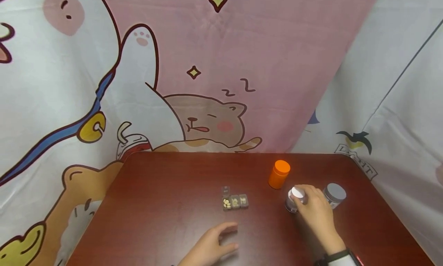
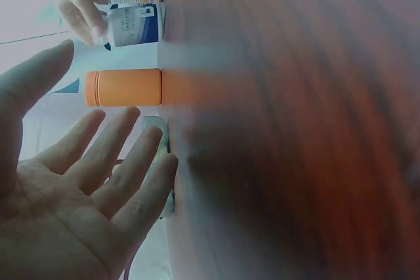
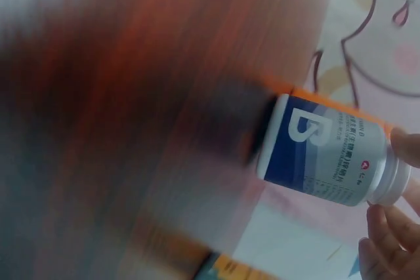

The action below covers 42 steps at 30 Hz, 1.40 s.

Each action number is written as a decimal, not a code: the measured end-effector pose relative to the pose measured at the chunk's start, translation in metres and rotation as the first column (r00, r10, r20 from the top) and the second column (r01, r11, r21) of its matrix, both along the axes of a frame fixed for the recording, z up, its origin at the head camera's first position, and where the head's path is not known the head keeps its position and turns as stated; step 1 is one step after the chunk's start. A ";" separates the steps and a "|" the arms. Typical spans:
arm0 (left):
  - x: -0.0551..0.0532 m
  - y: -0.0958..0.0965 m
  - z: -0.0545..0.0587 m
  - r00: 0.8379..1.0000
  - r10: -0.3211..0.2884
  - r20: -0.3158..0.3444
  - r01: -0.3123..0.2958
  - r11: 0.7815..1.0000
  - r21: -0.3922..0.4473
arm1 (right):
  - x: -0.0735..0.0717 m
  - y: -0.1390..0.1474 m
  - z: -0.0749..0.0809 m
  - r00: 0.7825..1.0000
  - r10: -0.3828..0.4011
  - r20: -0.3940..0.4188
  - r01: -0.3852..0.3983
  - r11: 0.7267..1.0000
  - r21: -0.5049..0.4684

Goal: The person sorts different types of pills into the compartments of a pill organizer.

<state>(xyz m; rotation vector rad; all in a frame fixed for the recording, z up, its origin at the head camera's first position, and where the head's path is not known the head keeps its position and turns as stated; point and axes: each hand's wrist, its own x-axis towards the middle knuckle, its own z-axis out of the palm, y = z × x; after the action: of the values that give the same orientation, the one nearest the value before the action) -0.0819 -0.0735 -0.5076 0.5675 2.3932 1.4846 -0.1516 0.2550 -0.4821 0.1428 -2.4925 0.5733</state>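
Observation:
My right hand point(image 1: 316, 210) pinches the cap of a white pill bottle point(image 3: 328, 152) with thumb and fingers. A blue band with a large letter B runs round the bottle's lower part, and in the right wrist view the bottle is tilted. My left hand point(image 1: 212, 245) is held over the front of the table, its fingers spread and nothing in them. Beyond it lies a small clear pill organizer point(image 1: 235, 201). One lid point(image 1: 225, 191) of it stands raised, and pale tablets point(image 1: 226, 203) fill that compartment.
An orange bottle point(image 1: 279, 174) stands behind and left of the white one. To the right of my right hand is a jar with a grey lid point(image 1: 335, 193). The dark red-brown table point(image 1: 155, 219) ends at a cartoon-printed cloth point(image 1: 270, 66).

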 end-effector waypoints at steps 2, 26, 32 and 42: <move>0.001 0.000 -0.001 1.000 -0.012 -0.003 0.012 1.000 0.001 | -0.004 0.007 -0.001 0.999 -0.029 0.015 0.030 1.000 -0.011; -0.013 -0.010 0.011 0.990 0.101 -0.096 -0.104 0.994 -0.033 | 0.007 -0.037 0.007 0.974 0.154 -0.166 -0.154 0.988 0.009; -0.035 0.004 0.022 0.934 0.258 -0.246 -0.303 0.938 -0.168 | 0.014 -0.083 -0.007 0.934 0.357 0.024 -0.356 0.920 0.162; -0.063 0.017 0.021 0.809 0.186 -0.557 -0.447 0.810 -0.379 | 0.017 -0.122 -0.024 0.861 0.435 0.265 -0.501 0.815 0.292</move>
<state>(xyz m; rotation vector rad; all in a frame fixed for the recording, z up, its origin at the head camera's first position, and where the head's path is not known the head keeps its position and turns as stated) -0.1448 -0.0569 -0.4869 0.4583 3.2705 0.7933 -0.1342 0.1327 -0.5064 0.9101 -2.7313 0.3292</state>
